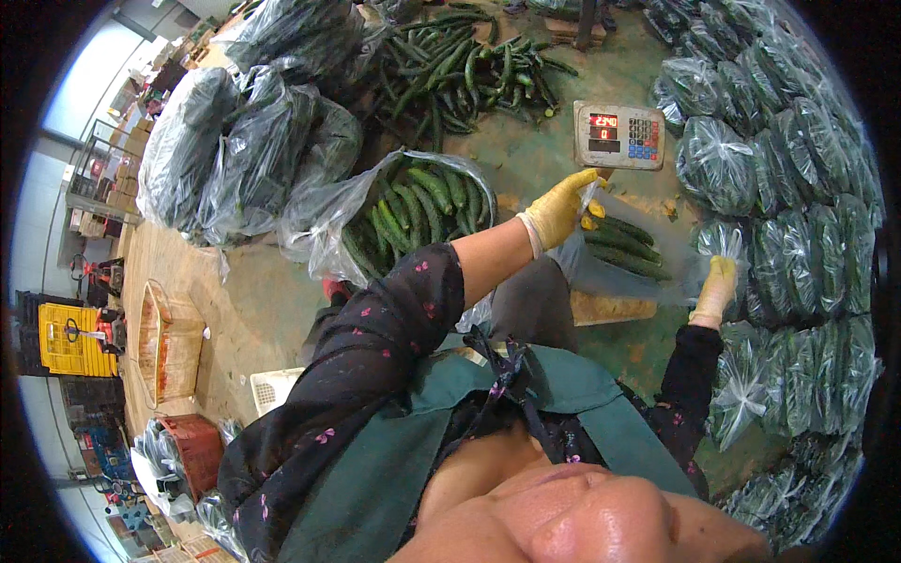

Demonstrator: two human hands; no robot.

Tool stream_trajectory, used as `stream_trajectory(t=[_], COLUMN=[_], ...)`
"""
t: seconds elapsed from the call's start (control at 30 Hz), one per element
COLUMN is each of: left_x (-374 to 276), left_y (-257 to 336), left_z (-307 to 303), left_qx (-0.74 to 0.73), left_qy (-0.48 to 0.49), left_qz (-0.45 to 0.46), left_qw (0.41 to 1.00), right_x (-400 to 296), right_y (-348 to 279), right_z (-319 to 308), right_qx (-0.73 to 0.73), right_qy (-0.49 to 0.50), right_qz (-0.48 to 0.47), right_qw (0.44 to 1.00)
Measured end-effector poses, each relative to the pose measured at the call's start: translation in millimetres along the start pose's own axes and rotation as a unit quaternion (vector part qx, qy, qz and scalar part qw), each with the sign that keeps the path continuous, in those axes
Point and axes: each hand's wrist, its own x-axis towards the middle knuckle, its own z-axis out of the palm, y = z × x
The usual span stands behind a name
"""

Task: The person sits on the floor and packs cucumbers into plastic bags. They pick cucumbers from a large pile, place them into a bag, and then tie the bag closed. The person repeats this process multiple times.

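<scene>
Both my hands wear yellow-coated gloves. My left hand [563,207] pinches the edge of a clear plastic bag [676,243] just below the scale display. My right hand [718,285] is closed in a fist on the bag's other end, so the film stretches between the two. Several dark green cucumbers [623,243] lie within or beneath this film; its layers blur which. Under them shows the tan platform [612,310] of a scale. Its display and keypad [619,135] stand beyond, with red digits lit.
A large open bag of cucumbers [419,211] stands left of my left hand. Loose cucumbers [457,74] are heaped beyond it, beside bulging filled bags [260,151]. Rows of packed clear bags [795,260] line the right side. Farther left are a tan basket [172,345] and a red-brown crate [190,450].
</scene>
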Motion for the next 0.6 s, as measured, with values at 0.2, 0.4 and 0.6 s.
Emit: stream_trajectory(t=[0.2,0.4,0.6], left_x=[4,6,-9], left_y=[-19,-18,-14], left_z=[-4,-11,-22], left_qx=[0.121,0.030,0.065], left_qy=[0.010,0.180,0.153], left_qz=[-0.087,-0.128,-0.130], left_qw=[0.989,0.975,0.977], right_x=[-25,-32,-49], right_y=[32,14,-14], right_z=[-3,-19,-41], right_qx=[0.008,0.170,0.223], right_qy=[0.051,-0.128,-0.203], right_qz=[0.002,0.318,0.342], right_qw=[0.999,0.924,0.890])
